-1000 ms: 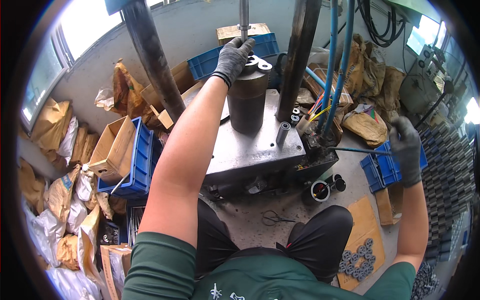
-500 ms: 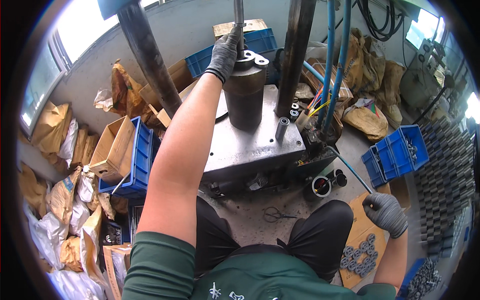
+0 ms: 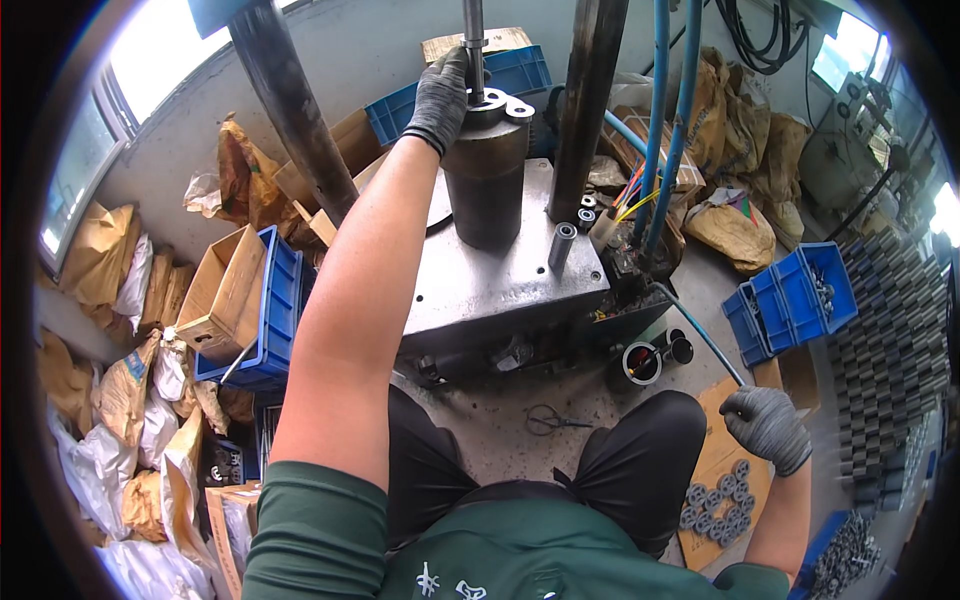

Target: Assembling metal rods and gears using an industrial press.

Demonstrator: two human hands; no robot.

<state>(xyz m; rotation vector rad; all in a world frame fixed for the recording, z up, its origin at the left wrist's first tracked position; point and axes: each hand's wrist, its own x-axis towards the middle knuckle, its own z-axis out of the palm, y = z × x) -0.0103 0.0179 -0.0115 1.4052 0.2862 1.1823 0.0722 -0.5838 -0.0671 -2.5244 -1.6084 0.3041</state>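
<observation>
Gloved left hand [image 3: 440,95] outstretched (fingers curled)

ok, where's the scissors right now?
Head view: the scissors lie on the floor between the person's knees, just below the front edge of the press table, left of the right hand.

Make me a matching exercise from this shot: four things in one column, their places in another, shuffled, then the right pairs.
1. left hand
2. right hand
3. scissors
4. cardboard box

A. in the blue crate on the left
B. above the metal rings, lower right
C. on the floor between the knees
D. on top of the dark cylinder

Pairs: 1-D, 2-B, 3-C, 4-A
</observation>
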